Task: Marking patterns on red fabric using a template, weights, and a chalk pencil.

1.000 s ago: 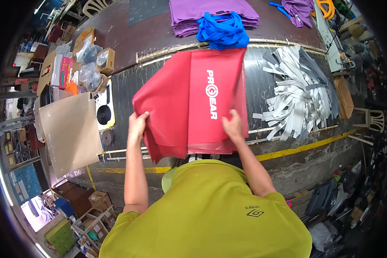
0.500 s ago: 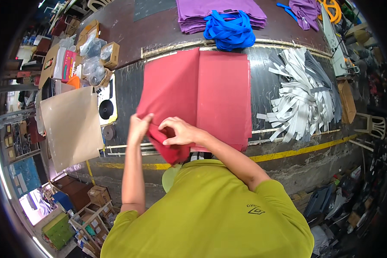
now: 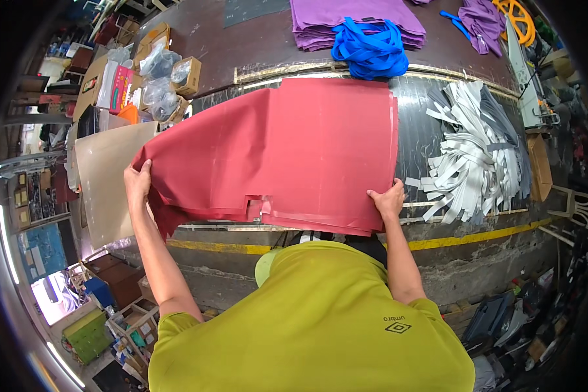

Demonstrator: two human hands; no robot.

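A red fabric sheet (image 3: pixel 212 153) stretches leftward from a stack of red fabric panels (image 3: pixel 333 150) on the table. My left hand (image 3: pixel 138 185) is closed on the sheet's far-left end, which bunches into folds and hangs down below the grip. My right hand (image 3: pixel 389 199) touches the stack's lower right edge, its thumb on the fabric and the finger apart from it along the edge. A small notch with a pale spot shows at the sheet's lower side. What the right hand's lower fingers do is partly hidden.
Grey and white strips (image 3: pixel 473 157) lie in a pile to the right. Blue straps (image 3: pixel 370 49) rest on folded purple fabric (image 3: pixel 356 19) at the back. Boxes with plastic bags (image 3: pixel 160 62) and a brown board (image 3: pixel 111 150) stand left. A chair (image 3: pixel 571 206) is at far right.
My left hand has carried the sheet's end out to the left, spreading it. My right hand has moved from beside the left hand to the stack's right edge. The view has shifted slightly.
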